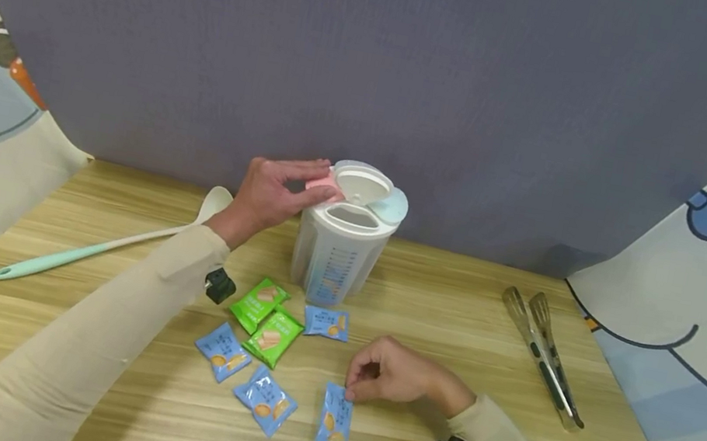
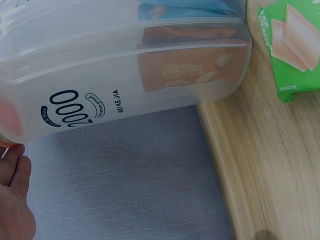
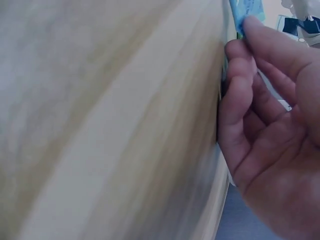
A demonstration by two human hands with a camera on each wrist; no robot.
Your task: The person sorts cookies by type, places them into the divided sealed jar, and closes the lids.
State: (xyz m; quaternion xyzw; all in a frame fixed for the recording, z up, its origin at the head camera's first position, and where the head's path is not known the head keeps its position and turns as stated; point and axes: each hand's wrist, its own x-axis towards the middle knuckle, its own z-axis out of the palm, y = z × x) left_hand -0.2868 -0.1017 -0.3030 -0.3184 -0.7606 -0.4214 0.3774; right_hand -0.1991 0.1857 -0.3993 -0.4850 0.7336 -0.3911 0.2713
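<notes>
My left hand (image 1: 273, 191) rests on the pink flap (image 1: 326, 183) of a clear plastic storage container (image 1: 348, 251), thumb at the near side and fingers stretched along the far side. The container stands upright; its white lid has an uncovered opening and a light blue flap (image 1: 391, 206). Through its wall in the left wrist view show an orange-brown packet (image 2: 190, 67) and a blue one (image 2: 195, 11). My right hand (image 1: 393, 373) pinches the top end of a blue snack packet (image 1: 335, 422) between thumb and forefinger, low over the table.
Two green wafer packets (image 1: 272, 336) and several blue packets (image 1: 266, 401) lie in front of the container. A spoon with a mint handle (image 1: 55, 262) is at the left, metal tongs (image 1: 545, 357) at the right. A grey wall (image 1: 382, 60) rises behind the table.
</notes>
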